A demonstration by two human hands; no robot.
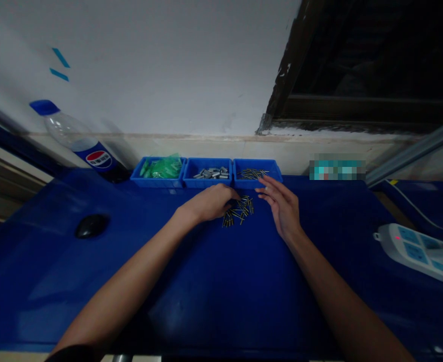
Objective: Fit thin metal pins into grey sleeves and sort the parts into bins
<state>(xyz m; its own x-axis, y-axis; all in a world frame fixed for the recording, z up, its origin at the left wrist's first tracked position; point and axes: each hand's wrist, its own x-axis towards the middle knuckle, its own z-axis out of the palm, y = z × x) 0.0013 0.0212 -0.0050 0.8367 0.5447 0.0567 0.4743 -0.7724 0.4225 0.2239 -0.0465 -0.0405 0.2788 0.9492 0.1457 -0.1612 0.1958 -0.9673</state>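
A loose pile of thin, dark metal pins [240,210], some with brassy ends, lies on the blue tabletop. My left hand [214,202] reaches over the pile's left side, fingers curled down and touching it; what is in the fingertips is hidden. Right of the pile, my right hand [283,206] is raised with fingers stretched and apart, its fingertips in front of the right blue bin [275,177]. That bin holds similar thin pins [252,174]. The middle blue bin [208,183] holds short silvery metal cylinders [215,173].
The left blue bin [157,182] contains green plastic pieces [164,168]. A Pepsi bottle [93,153] leans by the wall, with a black mouse [91,226] in front. A white power strip [413,249] lies at right. A blurred turquoise item [337,170] is by the wall.
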